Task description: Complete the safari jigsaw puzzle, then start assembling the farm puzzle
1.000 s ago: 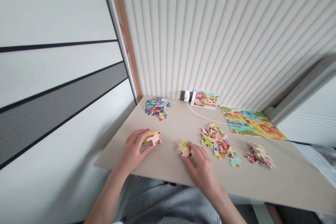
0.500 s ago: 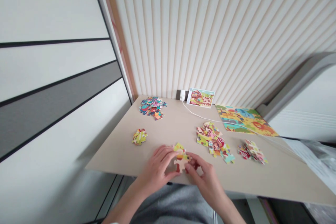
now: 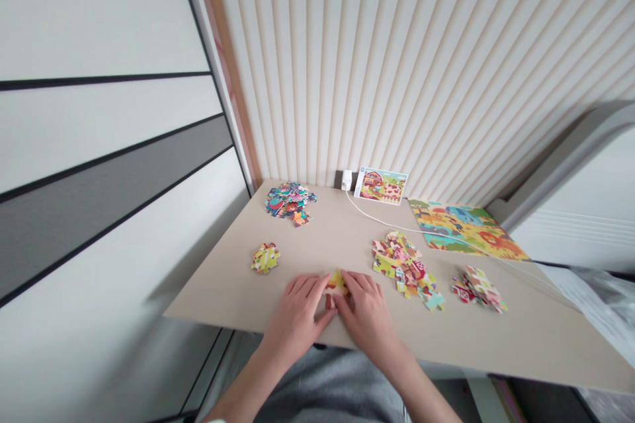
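Near the table's front edge, my left hand (image 3: 296, 309) and my right hand (image 3: 366, 307) close in from either side on a few joined puzzle pieces (image 3: 336, 285), yellow, pink and brown. Fingers of both hands press on the pieces and cover much of them. To the left lies a small yellow-green pile of pieces (image 3: 265, 258). A larger mixed pile of farm pieces (image 3: 404, 261) spreads to the right, with a smaller red and pink pile (image 3: 479, 289) beyond it.
A blue and purple pile of pieces (image 3: 290, 200) sits at the back left. A farm picture card (image 3: 381, 186) leans at the back by a white plug (image 3: 346, 180), whose cable (image 3: 391, 226) runs right across an animal puzzle (image 3: 466, 228). The beige table (image 3: 223, 277) bears everything.
My right hand has moved left and up over the joined pieces, its fingers now close to those of my left hand. Less of the pieces shows.
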Motion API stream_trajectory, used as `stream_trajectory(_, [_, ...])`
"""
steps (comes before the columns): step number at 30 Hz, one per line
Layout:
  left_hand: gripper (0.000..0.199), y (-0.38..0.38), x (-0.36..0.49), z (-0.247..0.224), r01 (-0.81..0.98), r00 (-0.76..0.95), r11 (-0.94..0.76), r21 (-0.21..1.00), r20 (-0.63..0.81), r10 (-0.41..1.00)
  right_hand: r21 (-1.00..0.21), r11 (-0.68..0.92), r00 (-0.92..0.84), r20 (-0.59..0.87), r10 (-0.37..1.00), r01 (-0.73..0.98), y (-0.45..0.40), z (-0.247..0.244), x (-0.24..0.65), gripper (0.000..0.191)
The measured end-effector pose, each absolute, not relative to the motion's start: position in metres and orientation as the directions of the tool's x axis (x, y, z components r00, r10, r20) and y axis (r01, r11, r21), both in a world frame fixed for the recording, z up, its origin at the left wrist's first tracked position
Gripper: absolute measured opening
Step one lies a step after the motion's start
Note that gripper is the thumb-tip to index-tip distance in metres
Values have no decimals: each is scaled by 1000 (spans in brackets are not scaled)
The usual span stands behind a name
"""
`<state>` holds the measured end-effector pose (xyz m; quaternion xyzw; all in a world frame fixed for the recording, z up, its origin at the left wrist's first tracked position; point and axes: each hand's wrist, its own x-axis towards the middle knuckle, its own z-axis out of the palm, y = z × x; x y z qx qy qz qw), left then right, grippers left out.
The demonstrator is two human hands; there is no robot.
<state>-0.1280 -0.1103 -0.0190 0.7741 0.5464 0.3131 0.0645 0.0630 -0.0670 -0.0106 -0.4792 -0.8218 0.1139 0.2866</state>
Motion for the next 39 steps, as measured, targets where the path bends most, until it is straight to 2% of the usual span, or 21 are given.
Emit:
stream_trajectory(2, [55,-110,-128,-19,808,208,-386,445,398,894,-491,502,-370,344,863,712,-69,-11,59,40])
stream_trajectory(4, [53,-110,-129,-21,805,211,-386,450,391,896,-583,468,-337,325,883,664,-73,-10,57,41])
stream_trajectory(7, [52,-109,-130,-25,794,235,-409,450,393,889,-764,407,-291,294,910,500,-81,-7,54,38])
stream_trajectory(9, [60,-107,-132,-28,787,255,-428,444,399,881,-837,385,-268,298,916,389,-87,-6,57,32])
stream_trajectory(11, [66,-106,-133,-30,787,261,-440,432,413,873,-847,399,-222,338,915,353,-90,-7,70,25])
stream_trajectory(14, [57,-105,-133,-30,798,275,-447,405,416,867,-791,399,-32,435,900,464,-84,-10,121,22])
stream_trajectory(17, [42,-106,-133,-27,807,303,-459,373,406,862,-758,254,246,478,843,601,-65,-14,195,32])
stream_trajectory(20, [35,-105,-132,-26,808,319,-474,351,417,851,-728,126,362,474,802,674,-44,-17,260,42])
stream_trajectory(22, [33,-105,-132,-26,809,326,-478,342,415,849,-646,82,333,492,804,759,-33,-19,284,42])
stream_trajectory(26, [30,-105,-133,-27,819,334,-470,331,391,858,-313,0,177,534,826,950,-24,-21,290,38])
stream_trajectory(28, [30,-106,-133,-25,821,334,-463,333,377,864,-212,-15,134,563,816,977,-25,-20,276,37])
stream_trajectory(31, [30,-106,-132,-24,822,333,-456,340,362,871,-191,137,-6,563,826,972,-28,-17,241,34])
stream_trajectory(35, [30,-105,-133,-25,824,330,-456,335,370,868,-199,385,-265,449,853,901,-27,-13,186,41])
stream_trajectory(39, [33,-105,-134,-26,825,338,-466,319,382,860,-240,432,-314,407,858,869,-25,-6,149,41])
